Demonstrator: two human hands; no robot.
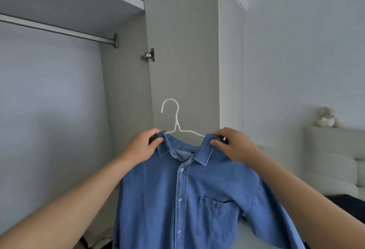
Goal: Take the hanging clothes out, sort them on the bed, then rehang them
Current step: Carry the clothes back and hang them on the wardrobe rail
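Head view: buttoned blue denim shirt (189, 199) on white hanger (173, 118).

— Where does the view look from?

— From the person's head, one wide-angle camera, facing forward and tilted a little up into an open wardrobe. Both hands, left hand (142, 146) and right hand (231, 146), sit low in the middle, close to the lens, forearms running in from the bottom corners.

— What lies around them?

— Up and left of the hands, the clothes rail (59, 29). Far right of them, well back, the bed headboard (333, 150). There is no second view to share anything with.
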